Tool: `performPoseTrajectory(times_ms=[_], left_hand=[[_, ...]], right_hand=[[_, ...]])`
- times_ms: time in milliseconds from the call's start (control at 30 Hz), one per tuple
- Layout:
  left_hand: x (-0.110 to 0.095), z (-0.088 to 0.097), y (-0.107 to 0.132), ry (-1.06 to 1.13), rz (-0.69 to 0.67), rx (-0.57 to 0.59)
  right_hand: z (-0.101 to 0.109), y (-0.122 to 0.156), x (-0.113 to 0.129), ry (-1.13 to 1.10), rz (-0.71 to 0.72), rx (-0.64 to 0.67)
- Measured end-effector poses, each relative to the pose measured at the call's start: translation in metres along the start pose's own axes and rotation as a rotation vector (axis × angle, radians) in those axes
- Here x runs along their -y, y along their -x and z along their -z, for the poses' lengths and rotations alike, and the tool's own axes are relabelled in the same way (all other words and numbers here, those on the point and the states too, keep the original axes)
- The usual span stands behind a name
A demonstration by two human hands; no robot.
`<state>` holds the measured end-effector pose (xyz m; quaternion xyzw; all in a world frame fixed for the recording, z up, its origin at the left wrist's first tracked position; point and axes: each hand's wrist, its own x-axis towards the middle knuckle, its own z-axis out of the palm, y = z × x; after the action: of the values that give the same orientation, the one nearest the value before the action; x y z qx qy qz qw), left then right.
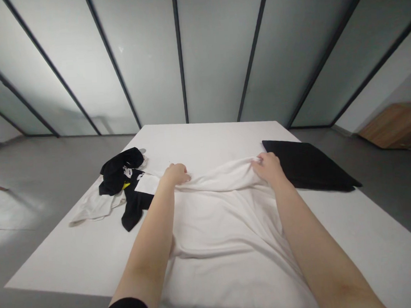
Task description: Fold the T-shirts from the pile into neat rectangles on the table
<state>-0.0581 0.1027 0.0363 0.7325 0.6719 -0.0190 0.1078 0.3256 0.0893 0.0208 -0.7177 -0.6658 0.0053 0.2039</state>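
Observation:
A white cloth garment (226,233) stretches between my hands and hangs down toward me over the near part of the table. My left hand (176,174) is closed on its far edge at the left. At the right end of that edge, my right hand (267,166) pinches the fabric between thumb and fingers. The far edge looks slightly raised, and folds run down through the cloth below it. Whether the garment is a shirt cannot be made out from here.
A white table (204,137) carries everything. To the left lies a crumpled pile of black clothes (121,167) with white print, over a whitish cloth (97,203). A flat black folded piece (309,165) rests at the right. Frosted glass panels (215,49) stand behind.

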Motion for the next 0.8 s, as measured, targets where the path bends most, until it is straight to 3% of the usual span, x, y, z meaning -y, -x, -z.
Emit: performPoseTrajectory(times_ms=[67,133,200,233,300,367,433,533,633,800], left_hand=[[0.001,0.006,0.000,0.084,0.037,-0.151],[0.001,0.012,0.001,0.160,0.093,-0.389],[0.001,0.015,0.002,0.220,0.149,-0.580],[0.001,0.015,0.002,0.239,0.165,-0.610],[0.002,0.012,0.003,0.250,0.145,-0.525],[0.003,0.004,0.002,0.237,0.082,-0.315],[0.002,-0.005,0.001,0.208,0.026,-0.122],[-0.001,-0.015,0.001,0.136,-0.011,-0.014],[-0.003,-0.014,-0.001,0.078,-0.040,-0.032],[-0.004,0.000,-0.002,0.047,-0.012,-0.117]], right_hand=[[0.003,-0.001,0.000,-0.034,0.017,-0.201],[0.006,0.000,0.000,-0.063,0.027,-0.321],[0.008,0.001,0.001,-0.061,0.034,-0.315],[0.007,0.002,0.002,-0.050,0.043,-0.245],[0.006,0.005,0.002,-0.036,0.066,0.023],[0.005,0.009,0.003,-0.037,0.080,0.329],[0.003,0.012,0.003,-0.040,0.055,0.487],[0.004,0.014,0.003,-0.084,-0.014,0.465],[0.008,0.011,0.004,-0.128,-0.067,0.487],[0.017,0.006,0.005,0.002,-0.008,0.654]])
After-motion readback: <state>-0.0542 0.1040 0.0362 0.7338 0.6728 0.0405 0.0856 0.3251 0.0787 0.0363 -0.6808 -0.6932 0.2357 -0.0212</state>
